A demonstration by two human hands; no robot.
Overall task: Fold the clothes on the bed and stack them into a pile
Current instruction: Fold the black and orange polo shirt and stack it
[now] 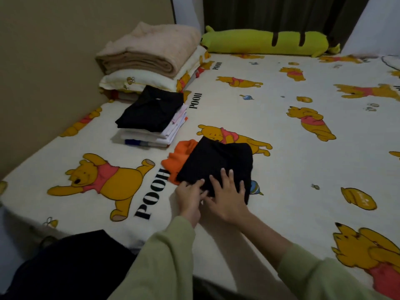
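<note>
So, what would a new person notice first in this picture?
First, both hands in the near centre: the left hand and right hand rest on a folded black garment lying over an orange one. Behind-left stands a folded pile topped in black, on the bear-print sheet.

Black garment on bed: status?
Left hand pinches near edge, right hand flat on folded black garment. Crumpled orange cloth partly underneath. Folded pile waiting.
</note>
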